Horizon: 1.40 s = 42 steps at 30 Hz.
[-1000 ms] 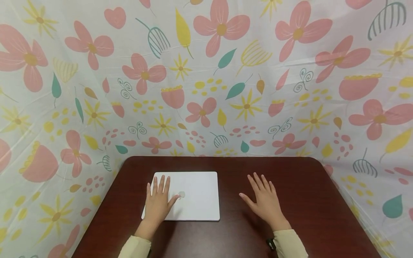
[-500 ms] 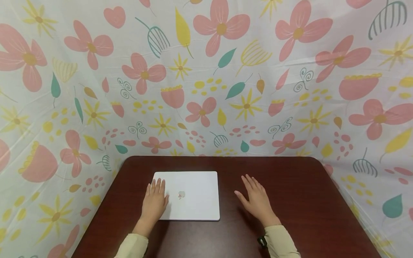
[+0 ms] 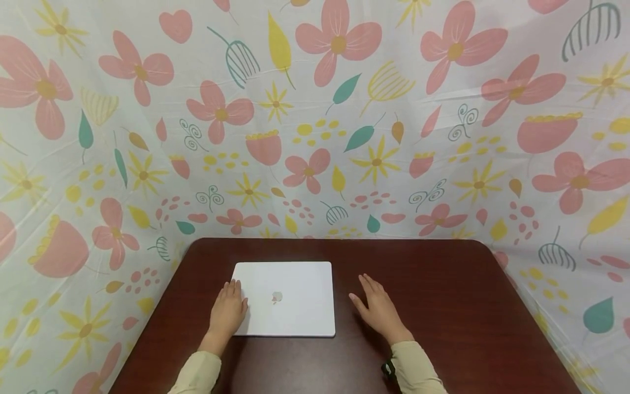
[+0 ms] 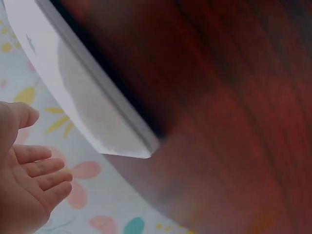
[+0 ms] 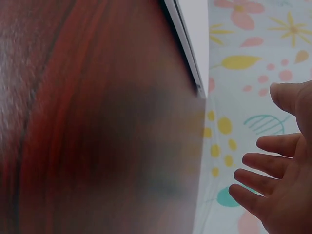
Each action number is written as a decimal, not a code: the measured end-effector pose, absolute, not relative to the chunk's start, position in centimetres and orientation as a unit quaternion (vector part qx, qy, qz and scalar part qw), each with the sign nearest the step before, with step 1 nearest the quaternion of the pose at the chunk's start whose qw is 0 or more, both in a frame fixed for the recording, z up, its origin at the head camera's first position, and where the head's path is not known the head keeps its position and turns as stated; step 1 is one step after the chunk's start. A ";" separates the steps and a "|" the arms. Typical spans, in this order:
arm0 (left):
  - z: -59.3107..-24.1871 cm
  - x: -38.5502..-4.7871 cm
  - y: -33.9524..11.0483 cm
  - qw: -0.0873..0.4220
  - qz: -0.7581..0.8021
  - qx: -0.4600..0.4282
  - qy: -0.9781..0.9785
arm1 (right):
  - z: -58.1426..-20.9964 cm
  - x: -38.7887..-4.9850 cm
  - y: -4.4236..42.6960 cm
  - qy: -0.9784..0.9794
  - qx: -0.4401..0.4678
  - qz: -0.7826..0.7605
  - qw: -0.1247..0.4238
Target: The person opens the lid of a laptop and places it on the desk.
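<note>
A closed silver laptop (image 3: 295,306) with an apple logo on its lid lies flat on the dark red-brown table, left of the middle. The left hand (image 3: 227,311) hovers by the laptop's left edge, its fingers straight and held together, partly covering the edge in the head view. In the left wrist view this hand (image 4: 31,183) shows its palm and holds nothing, apart from the laptop's corner (image 4: 129,139). To the laptop's right, the right hand (image 3: 379,311) is above the table with extended fingers and a spread thumb. The right wrist view shows that hand (image 5: 278,165) with nothing in it.
The wooden table (image 3: 467,306) has rounded far corners and reaches to a hanging cloth (image 3: 315,120) printed with flowers and leaves. This cloth surrounds the table at the back and both sides. A dark band (image 3: 388,370) sits at the right wrist.
Both hands have moved left and slightly toward the person. The left hand has shifted from over the lid to its left edge, its fingers drawing together. The laptop has stayed put.
</note>
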State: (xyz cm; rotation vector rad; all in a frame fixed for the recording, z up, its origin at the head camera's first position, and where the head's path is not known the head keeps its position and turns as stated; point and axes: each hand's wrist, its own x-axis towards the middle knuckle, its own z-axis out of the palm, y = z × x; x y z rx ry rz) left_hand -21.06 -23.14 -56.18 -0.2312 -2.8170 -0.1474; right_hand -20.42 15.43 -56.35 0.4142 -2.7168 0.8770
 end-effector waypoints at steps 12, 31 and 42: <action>-57.0 -21.9 -24.0 0.112 -0.087 -0.054 -0.988 | -57.5 -20.7 13.6 -0.927 0.125 0.351 0.043; -58.0 -22.9 -24.6 0.059 -0.177 0.006 -0.982 | -58.4 -21.2 11.1 -0.913 0.139 0.384 -0.003; -58.3 -23.3 -25.0 0.030 -0.239 0.030 -0.970 | -59.0 -20.9 10.1 -0.914 0.150 0.376 -0.001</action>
